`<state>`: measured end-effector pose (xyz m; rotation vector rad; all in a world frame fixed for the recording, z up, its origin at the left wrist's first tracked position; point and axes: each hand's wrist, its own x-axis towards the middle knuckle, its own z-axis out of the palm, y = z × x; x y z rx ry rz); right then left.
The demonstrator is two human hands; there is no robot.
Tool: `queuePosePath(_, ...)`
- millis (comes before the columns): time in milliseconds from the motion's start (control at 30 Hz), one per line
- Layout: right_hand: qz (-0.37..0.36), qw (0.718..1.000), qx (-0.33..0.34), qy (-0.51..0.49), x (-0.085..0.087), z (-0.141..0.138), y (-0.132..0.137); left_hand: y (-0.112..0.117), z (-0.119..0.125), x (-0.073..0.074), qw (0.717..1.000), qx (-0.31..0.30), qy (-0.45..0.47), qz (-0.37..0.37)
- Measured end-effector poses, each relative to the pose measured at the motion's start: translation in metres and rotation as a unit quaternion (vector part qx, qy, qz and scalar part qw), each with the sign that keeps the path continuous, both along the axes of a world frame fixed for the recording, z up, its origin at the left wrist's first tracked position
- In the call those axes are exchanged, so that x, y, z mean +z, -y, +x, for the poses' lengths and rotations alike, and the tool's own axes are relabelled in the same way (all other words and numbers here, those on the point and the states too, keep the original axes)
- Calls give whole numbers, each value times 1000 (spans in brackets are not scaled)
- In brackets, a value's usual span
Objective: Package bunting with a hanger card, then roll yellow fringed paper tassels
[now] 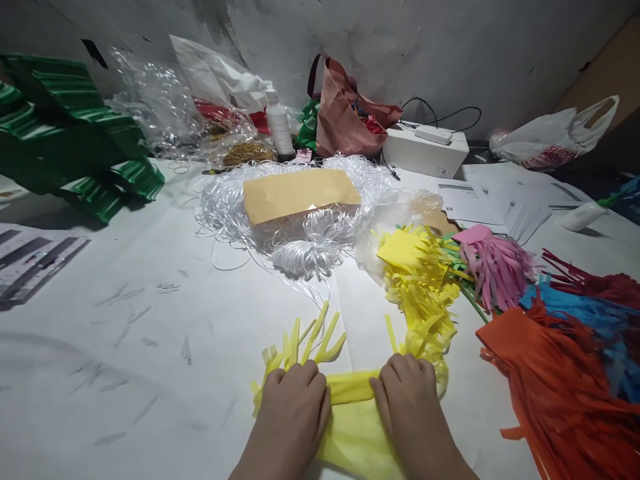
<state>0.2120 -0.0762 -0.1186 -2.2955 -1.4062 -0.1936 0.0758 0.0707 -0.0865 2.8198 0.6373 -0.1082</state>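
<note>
Both of my hands press down on a yellow fringed paper sheet point(350, 400) lying on the white table point(150, 333) at the bottom centre. My left hand point(293, 407) has its fingers curled and knuckles up, gripping the sheet's left part. My right hand point(407, 400) is curled the same way on the right part. The band between my hands is folded or rolled. Yellow fringe strips point(305, 340) stick up beyond my left hand.
A pile of yellow fringed paper point(420, 280) lies just beyond my right hand, with pink point(493, 263), blue point(590, 313) and orange point(560, 380) fringed paper to the right. White plastic string point(300, 247) under a tan envelope point(299, 193) sits mid-table. Green corrugated sheets point(65, 140), bags and a white box point(425, 153) line the back.
</note>
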Motion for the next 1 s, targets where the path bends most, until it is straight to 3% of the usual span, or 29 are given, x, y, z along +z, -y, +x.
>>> queuePosePath(133,5,999,-41,-2,3,4,2,0,6,1,999,1,-27,30)
queuePosePath(200,54,997,-49,6,7,5,3,-1,8,1,999,-10,-31,24)
queuePosePath(300,130,989,59,26,13,2,4,-2,9,1,999,-12,-27,14)
queuePosePath(367,120,981,147,47,15,-1,1,-5,7,1,1000,-10,-27,10)
queuePosePath(433,90,976,186,70,14,-3,-3,-8,3,2,1000,-7,-13,3)
queuePosePath(533,77,973,197,90,9,-3,-6,-12,-3,5,995,-17,91,26)
queuePosePath(633,81,978,180,73,7,-2,-6,-6,-5,4,971,-102,208,60)
queuePosePath(733,87,980,173,50,7,-4,-5,4,0,-6,953,-165,234,94)
queuePosePath(867,49,980,178,73,8,-8,-5,7,2,-21,946,-169,256,105)
queuePosePath(1000,31,974,184,127,6,-6,1,2,-7,-25,943,-163,283,67)
